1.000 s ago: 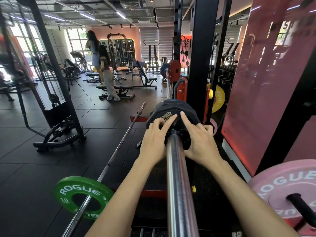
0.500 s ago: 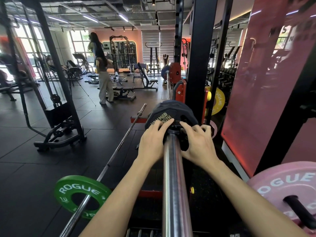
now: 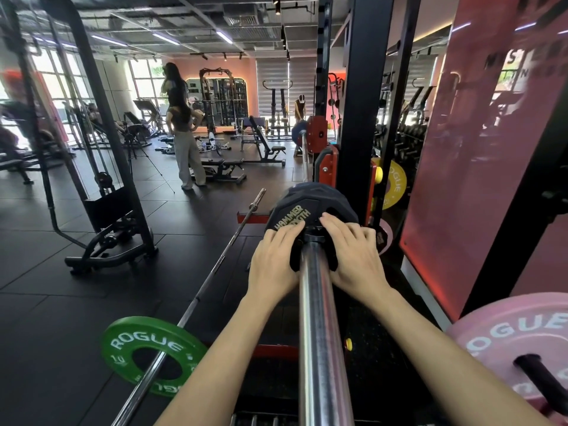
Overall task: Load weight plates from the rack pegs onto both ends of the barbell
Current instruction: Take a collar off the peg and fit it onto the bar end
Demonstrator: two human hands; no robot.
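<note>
Both hands press flat against a black weight plate [image 3: 309,207] on the barbell sleeve [image 3: 319,318], left hand [image 3: 273,259] and right hand [image 3: 353,256] flanking the steel; a green plate [image 3: 123,342] sits on a second bar on the floor.
</note>
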